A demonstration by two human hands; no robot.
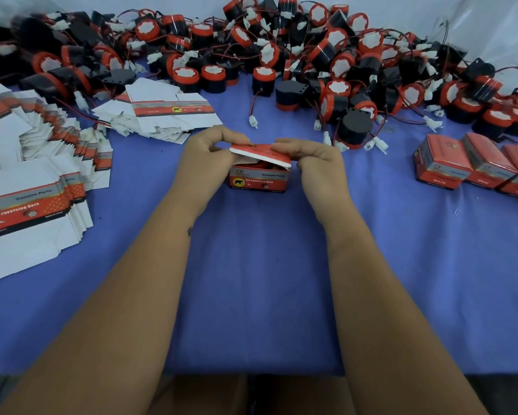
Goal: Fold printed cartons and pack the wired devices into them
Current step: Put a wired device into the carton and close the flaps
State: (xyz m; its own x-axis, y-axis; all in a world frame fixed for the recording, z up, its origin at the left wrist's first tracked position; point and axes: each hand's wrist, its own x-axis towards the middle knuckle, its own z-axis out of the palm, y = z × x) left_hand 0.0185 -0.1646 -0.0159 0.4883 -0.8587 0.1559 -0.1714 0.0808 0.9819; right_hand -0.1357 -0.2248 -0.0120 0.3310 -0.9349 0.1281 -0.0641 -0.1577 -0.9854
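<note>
A small red printed carton (259,178) stands on the blue cloth-covered table (251,265), a little beyond its middle, with its top lid flap (260,154) tilted up and partly open. Something red shows inside through the gap; what it is cannot be told for sure. The left hand (205,157) pinches the left end of the flap with curled fingers and thumb, and the right hand (314,161) grips the right end the same way, fingers bent over the flap's upper face. Both forearms run back from the carton toward the near edge of the table, with a wide stretch of bare cloth between and around them.

Along the far edge lies a long heap of wired devices (311,55), black and red cylinders with thin leads and white plugs, some spilling forward to just beyond the carton. Toward the far left, a loose stack of flat cartons (162,115) lies near the left hand, and a larger fanned stack of flat blanks (33,181) covers the left edge. Near the right edge, a row of closed cartons (476,166) stands touching side by side, well apart from the right hand.
</note>
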